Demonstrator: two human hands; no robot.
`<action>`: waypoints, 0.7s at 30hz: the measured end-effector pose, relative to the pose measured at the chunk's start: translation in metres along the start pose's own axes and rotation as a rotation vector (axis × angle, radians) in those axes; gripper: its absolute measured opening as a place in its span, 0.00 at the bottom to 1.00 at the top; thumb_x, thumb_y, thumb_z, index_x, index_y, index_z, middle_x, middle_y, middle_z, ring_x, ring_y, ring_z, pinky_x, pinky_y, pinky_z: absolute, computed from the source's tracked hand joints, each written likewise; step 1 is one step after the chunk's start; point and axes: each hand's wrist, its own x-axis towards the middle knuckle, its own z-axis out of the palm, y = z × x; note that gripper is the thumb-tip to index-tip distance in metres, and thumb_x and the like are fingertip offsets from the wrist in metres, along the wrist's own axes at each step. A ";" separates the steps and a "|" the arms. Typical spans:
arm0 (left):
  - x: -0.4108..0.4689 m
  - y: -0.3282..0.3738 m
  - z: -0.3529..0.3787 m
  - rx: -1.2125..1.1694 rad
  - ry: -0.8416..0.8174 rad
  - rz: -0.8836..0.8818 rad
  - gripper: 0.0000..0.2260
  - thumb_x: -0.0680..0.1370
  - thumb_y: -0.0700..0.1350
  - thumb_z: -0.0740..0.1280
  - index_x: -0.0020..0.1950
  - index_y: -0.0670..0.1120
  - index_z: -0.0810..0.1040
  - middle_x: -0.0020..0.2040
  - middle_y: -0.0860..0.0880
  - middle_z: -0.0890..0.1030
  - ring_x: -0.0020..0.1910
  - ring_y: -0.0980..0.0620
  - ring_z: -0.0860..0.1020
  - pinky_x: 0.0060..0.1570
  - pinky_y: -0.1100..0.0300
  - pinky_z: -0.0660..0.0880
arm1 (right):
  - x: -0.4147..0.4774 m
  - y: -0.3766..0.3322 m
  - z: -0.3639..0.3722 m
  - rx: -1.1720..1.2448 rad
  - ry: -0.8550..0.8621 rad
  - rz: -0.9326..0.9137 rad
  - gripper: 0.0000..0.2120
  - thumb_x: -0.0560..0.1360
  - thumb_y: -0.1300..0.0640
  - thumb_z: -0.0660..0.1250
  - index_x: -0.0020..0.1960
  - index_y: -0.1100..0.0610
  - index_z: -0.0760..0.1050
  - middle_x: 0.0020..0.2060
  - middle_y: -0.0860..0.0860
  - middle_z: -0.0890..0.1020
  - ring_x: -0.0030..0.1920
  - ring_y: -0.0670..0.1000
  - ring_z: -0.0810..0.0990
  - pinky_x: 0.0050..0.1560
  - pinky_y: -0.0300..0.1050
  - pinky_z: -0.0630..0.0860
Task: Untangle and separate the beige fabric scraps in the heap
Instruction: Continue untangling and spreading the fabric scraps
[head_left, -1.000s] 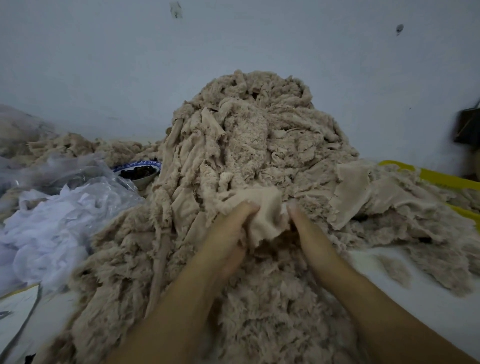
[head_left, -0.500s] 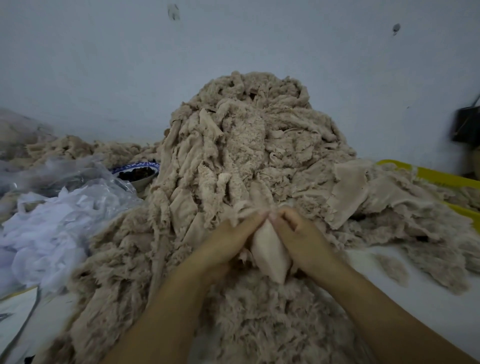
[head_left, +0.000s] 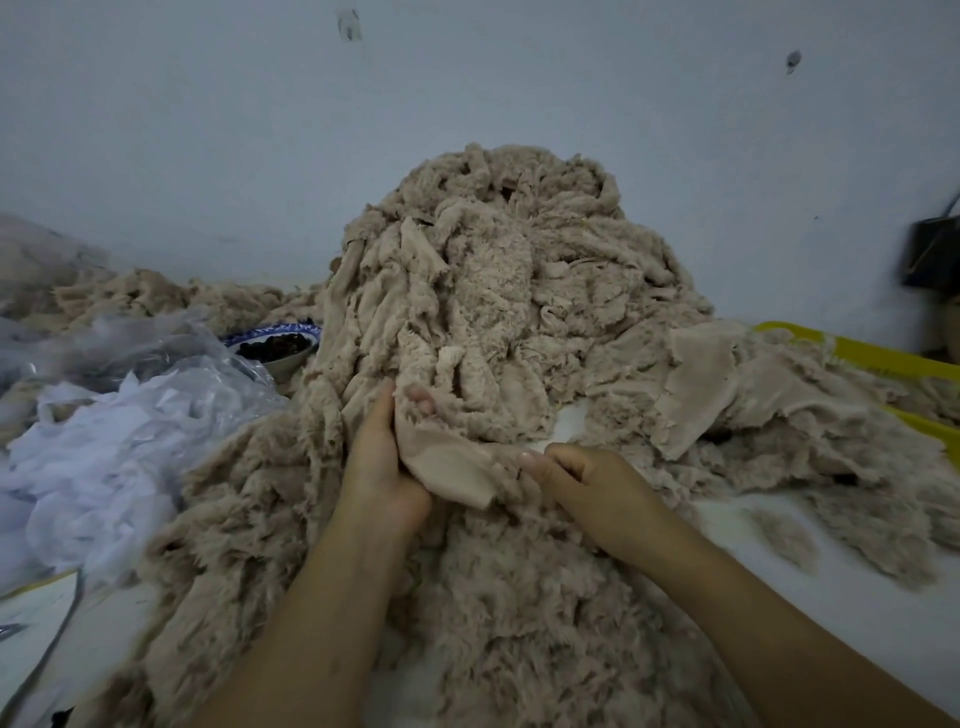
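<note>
A tall heap of beige fabric scraps (head_left: 498, 291) rises against the wall in the middle of the head view. At its foot lies a smooth beige scrap (head_left: 449, 467), held between both hands. My left hand (head_left: 387, 457) grips the scrap's left end, fingers wrapped round it and fingertips showing above. My right hand (head_left: 587, 480) pinches its right end with curled fingers. Fluffy beige scraps (head_left: 519, 613) cover the surface between my forearms.
A clear plastic bag of white scraps (head_left: 104, 441) lies at the left. Behind it stands a blue-rimmed bowl (head_left: 272, 345) with dark contents. A yellow tray edge (head_left: 883, 358) shows at the right under more beige scraps. A dark box (head_left: 932, 254) hangs at the far right.
My hands have drawn apart, the left moving left and up, the right moving right and down. The scrap that hung between them now lies stretched sideways.
</note>
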 end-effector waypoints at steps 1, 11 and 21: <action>-0.002 0.000 0.002 0.058 -0.046 -0.008 0.21 0.79 0.56 0.65 0.30 0.49 0.82 0.28 0.51 0.77 0.27 0.54 0.77 0.37 0.59 0.77 | 0.000 -0.001 0.000 0.067 0.009 0.038 0.23 0.73 0.32 0.58 0.28 0.47 0.72 0.23 0.42 0.73 0.25 0.42 0.71 0.30 0.32 0.68; -0.033 -0.035 0.014 1.282 -0.288 -0.006 0.30 0.69 0.80 0.54 0.54 0.64 0.83 0.49 0.62 0.85 0.48 0.66 0.82 0.52 0.63 0.73 | 0.009 0.000 0.004 0.769 0.119 0.287 0.12 0.79 0.49 0.66 0.44 0.52 0.85 0.43 0.55 0.86 0.45 0.51 0.86 0.40 0.41 0.81; -0.026 -0.033 0.010 1.306 -0.258 -0.084 0.19 0.68 0.74 0.59 0.30 0.64 0.80 0.28 0.64 0.79 0.30 0.70 0.78 0.44 0.62 0.71 | 0.016 0.005 -0.006 0.801 0.401 0.290 0.05 0.78 0.56 0.65 0.45 0.54 0.77 0.39 0.57 0.79 0.42 0.56 0.79 0.47 0.52 0.78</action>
